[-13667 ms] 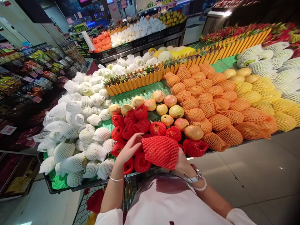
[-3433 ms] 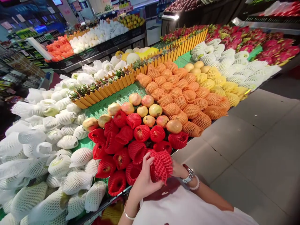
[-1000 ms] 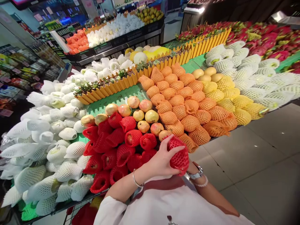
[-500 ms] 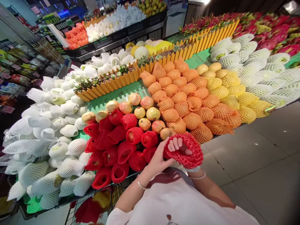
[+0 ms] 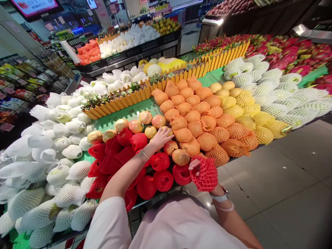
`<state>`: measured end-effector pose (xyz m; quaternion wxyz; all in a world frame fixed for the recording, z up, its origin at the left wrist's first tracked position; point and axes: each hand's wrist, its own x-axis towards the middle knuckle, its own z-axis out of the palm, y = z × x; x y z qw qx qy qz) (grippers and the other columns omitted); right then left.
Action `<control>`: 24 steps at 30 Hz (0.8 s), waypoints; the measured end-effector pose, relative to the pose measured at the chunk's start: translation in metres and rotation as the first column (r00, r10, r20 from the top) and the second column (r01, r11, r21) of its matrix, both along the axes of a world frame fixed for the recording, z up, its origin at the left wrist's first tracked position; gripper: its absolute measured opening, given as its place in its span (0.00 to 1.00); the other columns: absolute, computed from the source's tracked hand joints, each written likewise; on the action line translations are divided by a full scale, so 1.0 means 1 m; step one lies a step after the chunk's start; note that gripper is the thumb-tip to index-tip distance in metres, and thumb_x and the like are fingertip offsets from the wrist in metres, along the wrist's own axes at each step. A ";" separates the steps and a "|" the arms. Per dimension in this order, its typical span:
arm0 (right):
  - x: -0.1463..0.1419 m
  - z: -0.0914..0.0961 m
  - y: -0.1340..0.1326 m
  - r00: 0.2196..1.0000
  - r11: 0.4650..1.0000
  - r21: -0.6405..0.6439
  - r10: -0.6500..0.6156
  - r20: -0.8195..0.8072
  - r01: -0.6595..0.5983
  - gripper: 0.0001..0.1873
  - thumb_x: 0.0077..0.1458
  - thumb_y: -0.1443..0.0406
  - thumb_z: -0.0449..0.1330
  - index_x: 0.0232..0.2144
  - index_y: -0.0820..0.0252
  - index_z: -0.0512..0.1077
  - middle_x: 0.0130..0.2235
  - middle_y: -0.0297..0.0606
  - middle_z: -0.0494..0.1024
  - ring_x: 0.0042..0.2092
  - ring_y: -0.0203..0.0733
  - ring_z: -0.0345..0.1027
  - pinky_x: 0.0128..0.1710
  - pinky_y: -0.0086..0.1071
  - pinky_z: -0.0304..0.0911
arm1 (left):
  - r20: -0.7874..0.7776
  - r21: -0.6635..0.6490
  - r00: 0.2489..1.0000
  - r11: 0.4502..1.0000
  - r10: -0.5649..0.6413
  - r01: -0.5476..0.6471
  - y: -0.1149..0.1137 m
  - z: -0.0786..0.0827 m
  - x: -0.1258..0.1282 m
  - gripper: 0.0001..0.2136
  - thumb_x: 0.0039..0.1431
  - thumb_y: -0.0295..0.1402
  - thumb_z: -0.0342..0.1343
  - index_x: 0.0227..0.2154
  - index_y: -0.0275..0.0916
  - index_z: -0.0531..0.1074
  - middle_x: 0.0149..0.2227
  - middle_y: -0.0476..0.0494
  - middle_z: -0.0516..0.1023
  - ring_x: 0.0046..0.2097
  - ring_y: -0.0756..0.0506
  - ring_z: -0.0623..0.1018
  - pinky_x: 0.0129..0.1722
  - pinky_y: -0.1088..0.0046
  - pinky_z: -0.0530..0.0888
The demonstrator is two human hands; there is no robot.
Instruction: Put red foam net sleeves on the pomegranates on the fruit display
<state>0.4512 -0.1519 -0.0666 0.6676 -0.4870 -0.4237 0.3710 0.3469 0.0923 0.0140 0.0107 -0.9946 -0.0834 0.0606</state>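
Tiered supermarket fruit stands are lined with a perforated green mat and a yellow plastic picket edging. Open, with spread fingers, the left hand is held over smooth unwrapped pomegranates; whether they are touched cannot be told. Well apart from it, a stretchy red foam net sleeve is gathered around the right hand, its palm hidden, fingertips curled at the mouth. This is held at the display's front edge, beside pomegranates in red netting, with open tiled floor to the right.
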 end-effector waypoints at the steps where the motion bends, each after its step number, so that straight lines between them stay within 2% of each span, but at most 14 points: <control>1: 0.003 -0.001 -0.003 1.000 1.000 -0.017 0.016 0.022 -0.016 0.14 0.40 0.50 0.69 0.24 0.50 0.74 0.26 0.36 0.76 0.31 0.46 0.72 0.36 0.39 0.69 | -0.026 -0.007 0.998 0.999 -0.053 0.053 0.007 -0.002 0.004 0.26 0.58 0.17 0.49 0.58 0.42 0.67 0.66 0.35 0.61 0.68 0.33 0.57 0.65 0.46 0.51; 4: 0.012 -0.005 -0.010 0.999 0.999 -0.043 0.029 0.034 -0.027 0.11 0.40 0.51 0.68 0.24 0.48 0.75 0.25 0.36 0.77 0.30 0.48 0.73 0.33 0.40 0.70 | -0.045 -0.018 0.997 0.998 -0.063 0.062 0.020 -0.004 0.013 0.23 0.57 0.17 0.50 0.54 0.43 0.70 0.64 0.35 0.63 0.65 0.32 0.61 0.61 0.46 0.57; 8: 0.020 -0.009 -0.016 1.000 0.998 -0.067 0.016 0.016 -0.015 0.14 0.36 0.50 0.69 0.23 0.48 0.73 0.23 0.35 0.74 0.27 0.47 0.72 0.28 0.39 0.69 | -0.018 -0.013 0.999 1.000 -0.028 0.027 0.021 -0.007 0.019 0.23 0.55 0.17 0.53 0.52 0.43 0.70 0.64 0.34 0.62 0.63 0.30 0.63 0.58 0.47 0.60; 13: 0.019 -0.017 -0.025 0.998 0.993 -0.118 -0.039 -0.041 0.033 0.15 0.42 0.48 0.66 0.25 0.49 0.72 0.24 0.36 0.73 0.28 0.48 0.73 0.27 0.37 0.69 | -0.024 0.017 0.999 0.999 -0.045 0.045 0.024 -0.014 0.012 0.33 0.48 0.18 0.59 0.59 0.38 0.62 0.63 0.28 0.60 0.63 0.28 0.59 0.57 0.50 0.59; 16: 0.019 -0.020 -0.031 0.994 0.989 -0.139 -0.069 -0.082 0.057 0.15 0.43 0.48 0.65 0.26 0.49 0.73 0.24 0.37 0.74 0.28 0.47 0.73 0.27 0.36 0.69 | -0.016 -0.001 0.998 0.998 -0.065 0.065 0.031 -0.010 0.009 0.37 0.45 0.19 0.61 0.61 0.36 0.60 0.61 0.27 0.62 0.61 0.29 0.61 0.58 0.52 0.59; 18: 0.020 -0.021 -0.034 0.990 0.986 -0.147 -0.092 -0.106 0.076 0.13 0.44 0.49 0.65 0.27 0.49 0.74 0.26 0.38 0.76 0.30 0.47 0.74 0.29 0.35 0.70 | 0.014 -0.092 0.996 0.992 -0.083 0.084 0.037 -0.003 0.007 0.36 0.44 0.19 0.61 0.59 0.36 0.62 0.61 0.29 0.63 0.61 0.30 0.62 0.59 0.52 0.60; 20: 0.021 -0.022 -0.036 0.985 0.984 -0.149 -0.121 -0.125 0.102 0.11 0.46 0.51 0.64 0.28 0.49 0.74 0.27 0.38 0.77 0.32 0.46 0.75 0.32 0.35 0.71 | 0.100 -0.284 0.993 0.954 -0.065 0.091 0.043 0.006 0.004 0.33 0.42 0.21 0.63 0.56 0.36 0.66 0.58 0.32 0.66 0.60 0.32 0.64 0.61 0.53 0.61; 22: 0.022 -0.026 -0.036 0.978 0.981 -0.144 -0.150 -0.142 0.129 0.11 0.45 0.53 0.66 0.28 0.50 0.75 0.28 0.37 0.78 0.33 0.45 0.75 0.35 0.36 0.72 | 0.222 -0.488 0.975 0.868 0.020 0.094 0.047 0.014 0.000 0.30 0.42 0.25 0.65 0.52 0.35 0.69 0.55 0.37 0.69 0.59 0.34 0.67 0.62 0.53 0.61; 24: 0.022 -0.030 -0.035 0.974 0.979 -0.139 -0.168 -0.156 0.146 0.12 0.43 0.52 0.66 0.27 0.51 0.74 0.27 0.35 0.77 0.32 0.44 0.75 0.35 0.36 0.72 | 0.330 -0.632 0.930 0.770 0.161 0.090 0.049 0.019 -0.007 0.27 0.45 0.31 0.65 0.50 0.32 0.68 0.52 0.42 0.71 0.59 0.36 0.68 0.63 0.52 0.60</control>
